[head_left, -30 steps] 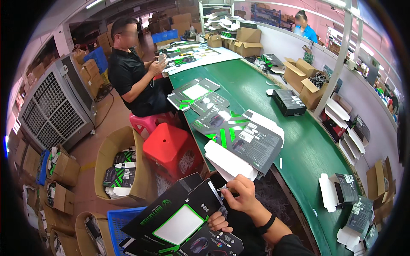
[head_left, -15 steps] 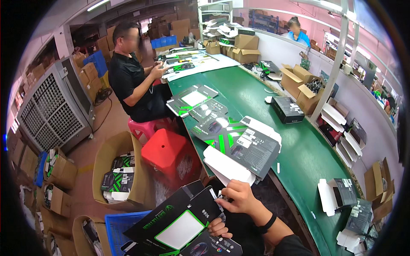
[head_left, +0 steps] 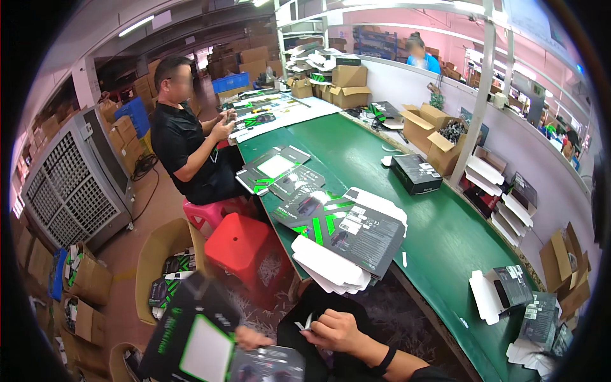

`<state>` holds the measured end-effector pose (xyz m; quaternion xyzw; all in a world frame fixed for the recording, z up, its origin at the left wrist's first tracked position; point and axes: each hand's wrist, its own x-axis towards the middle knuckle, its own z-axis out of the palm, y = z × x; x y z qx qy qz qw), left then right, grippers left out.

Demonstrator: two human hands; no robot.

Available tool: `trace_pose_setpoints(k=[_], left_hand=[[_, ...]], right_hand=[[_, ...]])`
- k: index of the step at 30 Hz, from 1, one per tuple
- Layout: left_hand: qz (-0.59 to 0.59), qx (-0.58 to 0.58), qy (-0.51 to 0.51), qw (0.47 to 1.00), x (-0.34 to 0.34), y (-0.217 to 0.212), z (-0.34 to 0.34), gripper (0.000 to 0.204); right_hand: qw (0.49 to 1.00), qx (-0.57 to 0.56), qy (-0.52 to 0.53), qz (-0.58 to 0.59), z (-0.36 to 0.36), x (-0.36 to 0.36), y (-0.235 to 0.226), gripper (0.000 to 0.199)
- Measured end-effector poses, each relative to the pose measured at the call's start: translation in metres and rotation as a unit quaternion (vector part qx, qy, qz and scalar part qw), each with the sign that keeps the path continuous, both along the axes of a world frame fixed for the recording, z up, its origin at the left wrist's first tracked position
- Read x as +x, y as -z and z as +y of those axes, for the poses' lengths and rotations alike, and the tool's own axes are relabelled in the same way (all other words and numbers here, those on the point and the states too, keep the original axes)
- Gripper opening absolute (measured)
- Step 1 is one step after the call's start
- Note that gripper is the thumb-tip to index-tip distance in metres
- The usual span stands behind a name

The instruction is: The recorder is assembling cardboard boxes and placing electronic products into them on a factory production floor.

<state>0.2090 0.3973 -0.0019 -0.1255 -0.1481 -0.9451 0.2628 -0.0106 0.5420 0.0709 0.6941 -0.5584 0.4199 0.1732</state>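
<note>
Fingers of the right hand (head_left: 334, 330) pinch a small white tab or insert (head_left: 304, 323) over the lap; left hand (head_left: 249, 336) is clenched on the edge of a black carton with a green-edged window (head_left: 191, 340), held low at the person's left, off the green counter (head_left: 445, 235). Risk: the unfolded carton sags from a one-handed hold, could slip or crease, and the tab could drop among floor scraps. Counted: one held carton, one tab, one red stool (head_left: 245, 245), one pink stool (head_left: 207, 213), one stack of flat cartons (head_left: 344, 239) on the counter.

At frame centre, a stack of flat cartons (head_left: 340, 245) overhangs the desk (head_left: 439, 248) edge, blocking upward passage; bare green desk lies open to the right, and a red stool (head_left: 245, 245) stands left.
</note>
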Motion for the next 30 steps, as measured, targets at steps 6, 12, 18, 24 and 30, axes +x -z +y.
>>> trace_pose_setpoints(k=[6,12,18,24,30], left_hand=[[-0.129,-0.072,-0.102,0.984,0.063,-0.01,-0.029,0.014],[-0.455,-0.203,-0.365,0.786,0.031,-0.029,-0.004,0.033],[-0.454,-0.295,-0.318,0.778,-0.001,-0.035,0.014,0.034],[-0.514,-0.452,-0.334,0.648,-0.008,-0.047,0.02,0.023],[-0.499,-0.53,-0.208,0.653,-0.032,-0.053,0.055,0.02]], right_hand=[[0.86,0.466,0.204,-0.051,0.023,0.01,0.063,0.046],[0.927,0.323,0.16,-0.101,0.042,-0.013,0.04,0.038],[0.945,0.086,0.119,-0.292,0.05,-0.037,-0.022,0.024],[0.942,0.101,0.159,-0.277,0.051,-0.057,-0.033,0.023],[0.921,0.36,-0.035,-0.145,0.038,-0.026,-0.006,0.047]])
